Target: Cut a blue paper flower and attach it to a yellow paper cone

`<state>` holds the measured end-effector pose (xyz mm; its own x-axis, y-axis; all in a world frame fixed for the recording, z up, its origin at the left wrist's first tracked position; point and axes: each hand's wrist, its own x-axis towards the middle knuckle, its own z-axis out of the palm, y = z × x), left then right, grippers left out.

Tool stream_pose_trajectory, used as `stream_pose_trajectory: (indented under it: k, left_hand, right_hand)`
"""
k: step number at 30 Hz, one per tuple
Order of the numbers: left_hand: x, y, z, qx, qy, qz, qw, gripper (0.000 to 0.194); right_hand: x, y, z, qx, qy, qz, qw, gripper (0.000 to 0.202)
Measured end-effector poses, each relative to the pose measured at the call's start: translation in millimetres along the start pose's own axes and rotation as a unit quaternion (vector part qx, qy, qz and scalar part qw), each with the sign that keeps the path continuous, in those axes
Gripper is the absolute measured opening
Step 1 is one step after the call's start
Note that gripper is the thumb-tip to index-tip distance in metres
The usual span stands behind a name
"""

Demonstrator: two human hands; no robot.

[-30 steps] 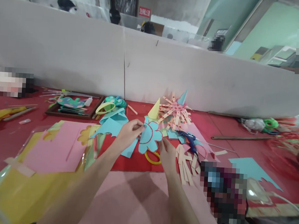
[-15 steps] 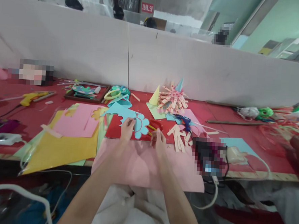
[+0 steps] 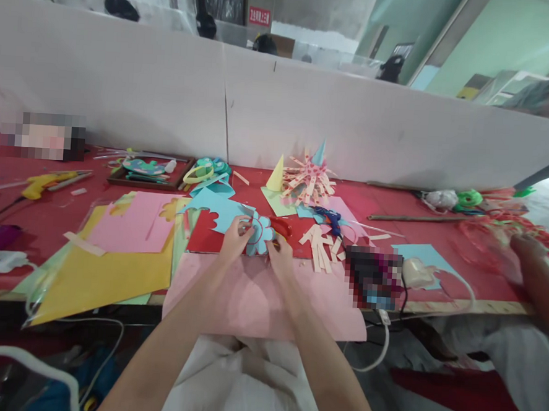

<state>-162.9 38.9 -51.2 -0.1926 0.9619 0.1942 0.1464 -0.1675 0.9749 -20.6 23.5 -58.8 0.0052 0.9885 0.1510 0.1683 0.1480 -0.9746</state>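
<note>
A light blue paper flower [image 3: 262,231] with a dark curved line on it is held up over the red sheet [image 3: 202,237]. My left hand [image 3: 236,239] pinches it by its left side, thumb against fingertips. At its lower right edge, my right hand [image 3: 279,254] has its fingers closed on the paper. Just beyond that hand lies a red object [image 3: 281,225], partly hidden, its kind unclear. A larger blue sheet with scalloped cut edges [image 3: 223,210] is to the left. Under my forearms a pink sheet [image 3: 264,298] overhangs the table edge.
Pale paper strips [image 3: 319,248], a blue glue gun [image 3: 327,220] and a spiky paper ornament [image 3: 311,173] are to the right. Pink paper [image 3: 138,222] and a yellow sheet [image 3: 112,270] lie left. A yellow glue gun [image 3: 47,184] is farther left. Another person's hand [image 3: 527,249] is at right.
My right hand has moved left to the flower's edge; before, it was apart from it. The flower is turned and tilted. The whole view has shifted slightly.
</note>
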Motion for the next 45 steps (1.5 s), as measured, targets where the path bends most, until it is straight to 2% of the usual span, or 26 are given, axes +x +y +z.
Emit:
stream_pose_trajectory:
  k: [2, 4, 6, 9, 11, 13, 16, 19, 24, 30, 38, 41, 45]
  left_hand:
    - [-1.0, -1.0, 1.8, -0.031, -0.047, 0.01, 0.998, 0.058]
    - [-1.8, -1.4, 3.8, -0.063, -0.112, 0.007, 0.992, 0.071]
    - [-2.3, -1.2, 5.8, -0.089, -0.161, -0.003, 0.983, 0.077]
    - [-2.8, -1.1, 7.3, -0.125, -0.187, -0.027, 0.974, 0.081]
    - [-2.8, -1.4, 6.9, -0.135, -0.18, -0.057, 0.973, 0.078]
    - [-2.6, -1.4, 5.4, -0.135, -0.137, -0.093, 0.977, 0.063]
    - [-1.8, 0.9, 2.0, -0.177, -0.032, -0.159, 0.971, 0.04]
    - [-1.3, 6.1, -1.2, -0.253, 0.021, -0.207, 0.945, 0.031]
    - [-3.5, 12.3, -3.9, -0.282, -0.007, -0.225, 0.933, 0.029]
    - [-6.4, 11.2, -4.1, -0.296, -0.028, -0.229, 0.927, 0.031]
    - [-5.8, 21.9, -8.9, -0.309, -0.08, -0.169, 0.932, 0.026]
    - [-4.6, 24.7, -12.4, -0.313, -0.073, -0.186, 0.929, 0.025]
    - [-6.6, 24.6, -11.3, -0.27, -0.047, -0.221, 0.936, 0.028]
  right_hand:
    - [-0.8, -1.1, -1.2, -0.036, 0.044, -0.035, 0.998, 0.018]
    - [-2.0, -2.6, -1.3, -0.069, 0.06, -0.067, 0.994, 0.018]
    - [-3.1, -3.6, -0.1, -0.09, 0.05, -0.104, 0.989, 0.018]
    - [-4.1, -4.1, 2.1, -0.102, 0.028, -0.15, 0.983, 0.017]
    - [-4.3, -5.1, 2.5, -0.094, 0.024, -0.164, 0.982, 0.015]
    - [-4.2, -7.0, 1.4, -0.071, 0.029, -0.15, 0.986, 0.016]
    - [-2.9, -9.7, -1.5, -0.016, 0.053, -0.077, 0.995, 0.021]
    - [0.7, -8.9, -3.9, 0.057, 0.069, -0.014, 0.996, 0.026]
    - [8.2, -0.7, -5.5, 0.121, 0.074, 0.04, 0.989, 0.03]
    - [11.4, 5.8, -6.0, 0.147, 0.101, 0.041, 0.983, 0.032]
    - [8.2, -3.8, -7.3, 0.197, 0.12, 0.046, 0.972, 0.03]
    - [7.9, -6.0, -8.2, 0.191, 0.114, 0.042, 0.974, 0.027]
    - [7.5, -7.2, -8.3, 0.173, 0.072, 0.043, 0.981, 0.027]
